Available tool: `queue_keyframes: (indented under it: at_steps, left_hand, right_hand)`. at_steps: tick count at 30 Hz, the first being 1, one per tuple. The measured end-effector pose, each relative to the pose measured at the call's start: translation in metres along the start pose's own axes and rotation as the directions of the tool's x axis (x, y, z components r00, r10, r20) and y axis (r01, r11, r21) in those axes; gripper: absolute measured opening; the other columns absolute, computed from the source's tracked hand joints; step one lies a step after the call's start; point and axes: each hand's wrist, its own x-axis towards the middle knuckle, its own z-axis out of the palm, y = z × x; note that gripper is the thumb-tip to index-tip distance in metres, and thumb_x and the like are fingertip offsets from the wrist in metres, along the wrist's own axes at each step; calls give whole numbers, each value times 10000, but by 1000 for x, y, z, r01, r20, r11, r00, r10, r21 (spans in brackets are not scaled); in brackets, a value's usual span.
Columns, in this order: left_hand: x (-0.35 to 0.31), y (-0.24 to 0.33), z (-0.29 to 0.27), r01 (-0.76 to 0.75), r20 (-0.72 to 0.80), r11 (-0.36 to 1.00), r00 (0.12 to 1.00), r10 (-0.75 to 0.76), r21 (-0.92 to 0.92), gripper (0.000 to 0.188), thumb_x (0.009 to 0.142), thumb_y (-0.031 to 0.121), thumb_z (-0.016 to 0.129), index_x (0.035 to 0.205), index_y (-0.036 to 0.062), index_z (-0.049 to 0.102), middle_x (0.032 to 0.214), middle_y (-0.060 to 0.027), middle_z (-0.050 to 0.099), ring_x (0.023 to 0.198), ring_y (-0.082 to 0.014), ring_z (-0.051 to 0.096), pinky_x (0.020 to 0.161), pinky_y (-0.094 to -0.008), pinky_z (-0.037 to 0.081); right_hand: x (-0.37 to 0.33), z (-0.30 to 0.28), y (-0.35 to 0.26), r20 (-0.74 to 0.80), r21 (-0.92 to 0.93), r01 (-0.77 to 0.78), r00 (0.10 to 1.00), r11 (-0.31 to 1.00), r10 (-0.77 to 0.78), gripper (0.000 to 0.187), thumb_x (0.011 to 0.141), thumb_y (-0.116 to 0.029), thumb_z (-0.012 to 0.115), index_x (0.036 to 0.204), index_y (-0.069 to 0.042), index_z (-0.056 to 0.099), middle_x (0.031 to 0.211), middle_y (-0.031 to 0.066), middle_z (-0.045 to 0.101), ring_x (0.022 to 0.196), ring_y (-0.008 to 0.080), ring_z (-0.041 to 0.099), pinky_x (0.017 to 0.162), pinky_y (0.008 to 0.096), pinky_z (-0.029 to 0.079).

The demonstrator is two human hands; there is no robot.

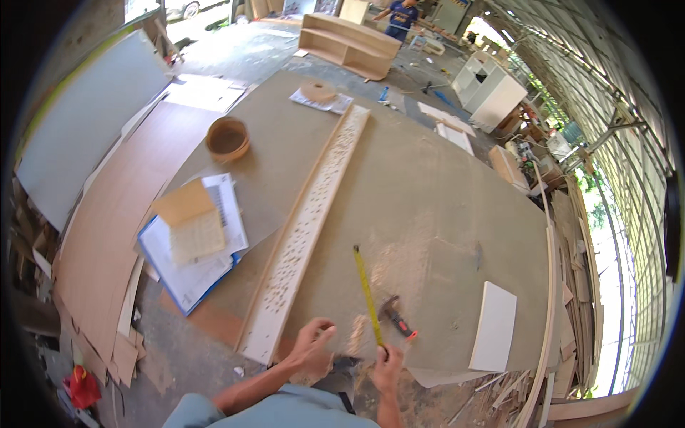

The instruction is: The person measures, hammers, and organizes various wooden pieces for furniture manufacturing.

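My right hand [387, 367] is closed on the lower end of a yellow tape measure [368, 294]. Its blade stretches away from me over the large board-topped table [421, 207]. Just right of the blade lies a hammer [399, 322] with a dark head and a red-and-black handle. My left hand [311, 345] hovers at the near table edge, fingers loosely bent and apart, with nothing visible in them. It is nearest to the low end of a long, narrow wooden tray-like piece [303, 239], whose pale face is covered with small dark marks or bits. A dark object [345, 362] between my hands is unclear.
Papers on a blue clipboard [189, 246], a brown round container [227, 139] and a tape roll [318, 90] lie on the left and far table. A white panel [494, 327] rests at right. Beyond stand a wooden shelf unit [348, 44] and another person [401, 18].
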Motion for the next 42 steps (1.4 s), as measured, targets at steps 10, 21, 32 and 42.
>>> queue_keyframes:
  at_steps: [10,21,32,42]
  left_hand:
    - [-55,4,-70,181,7,683,968,-249,-708,536,1038,522,320,1129,61,579,1010,-55,629,929,-156,606,844,-302,502]
    - [8,47,-238,76,-415,854,894,171,515,535,811,404,728,1137,10,571,980,-173,593,881,-322,617,753,-438,493]
    - [38,16,-257,-172,62,368,954,293,914,596,754,371,762,1155,-19,554,1184,-216,512,954,-382,602,827,-457,496]
    - [140,55,-206,-318,78,431,870,488,844,607,839,330,661,1309,-8,482,1359,-272,415,1240,-408,442,1010,-468,392]
  right_hand:
    - [-36,111,-192,320,467,-34,938,884,-133,404,1030,-268,445,1308,14,524,1219,211,580,1114,333,557,969,412,434]
    - [62,76,24,-133,-501,118,968,858,-211,524,832,-240,688,1296,-53,534,1323,161,518,1233,362,458,1041,507,343]
    - [56,23,47,206,-646,30,969,763,136,377,862,-270,634,1144,-38,541,1123,154,602,1120,332,543,947,489,395]
    - [24,79,-51,-62,132,-519,846,845,529,401,924,-408,618,799,-28,604,681,84,597,665,214,603,625,392,466]
